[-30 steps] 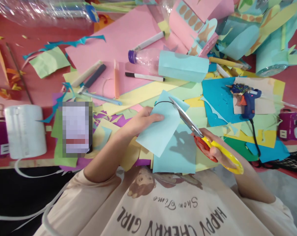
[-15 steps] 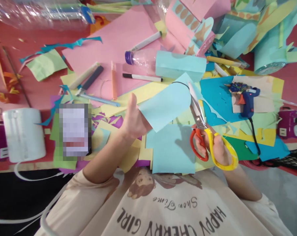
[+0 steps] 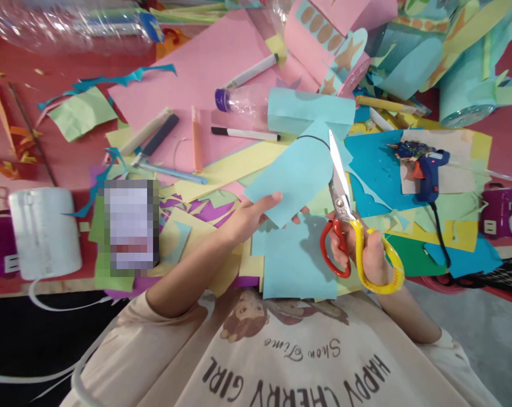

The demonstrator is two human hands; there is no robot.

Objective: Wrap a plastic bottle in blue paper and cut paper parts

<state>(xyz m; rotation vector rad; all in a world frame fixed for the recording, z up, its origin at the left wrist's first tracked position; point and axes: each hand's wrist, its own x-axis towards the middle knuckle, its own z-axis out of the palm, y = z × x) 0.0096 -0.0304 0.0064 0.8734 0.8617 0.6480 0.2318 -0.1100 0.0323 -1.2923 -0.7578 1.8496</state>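
Observation:
My left hand (image 3: 258, 215) grips a light blue paper (image 3: 296, 178) by its near left corner, thumb on top and fingertips showing from underneath. A curved black line is drawn near the paper's far end. My right hand (image 3: 366, 251) is closed in the loops of a pair of scissors (image 3: 343, 203) with one red and one yellow handle. The blades point away from me along the paper's right edge and look nearly closed. Below the held paper lies another light blue sheet (image 3: 300, 260). Past it rests a plastic bottle (image 3: 247, 104) wrapped in light blue paper.
At the right a blue glue gun (image 3: 427, 175) lies on paper sheets, its cord running toward me. Several markers, including a black-capped one (image 3: 245, 134), lie ahead. A phone (image 3: 130, 226) and a white box-shaped device (image 3: 46, 233) are at the left. Paper scraps cover the table.
My left thumb has come down from pointing up onto the paper, and fingertips now show beneath it. The scissors have turned slightly, and their blades have drawn closer together.

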